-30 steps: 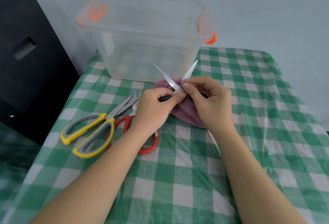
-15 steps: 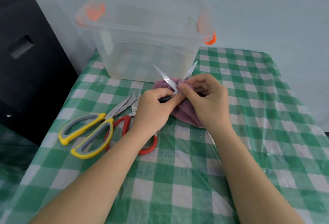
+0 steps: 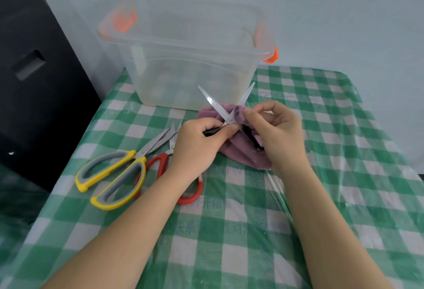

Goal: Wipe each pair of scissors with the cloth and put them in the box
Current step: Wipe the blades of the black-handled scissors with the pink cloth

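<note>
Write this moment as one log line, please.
step: wiping | left hand: grips black scissors, blades open | right hand: pinches purple cloth on blade | box: empty

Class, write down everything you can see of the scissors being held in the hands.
The black-handled scissors have slim, shiny metal blades spread in an X, tips pointing up and away toward the clear box. The left hand grips one black handle; the right hand presses the purple cloth against the right blade near the pivot. They are held just above the tablecloth.
</note>
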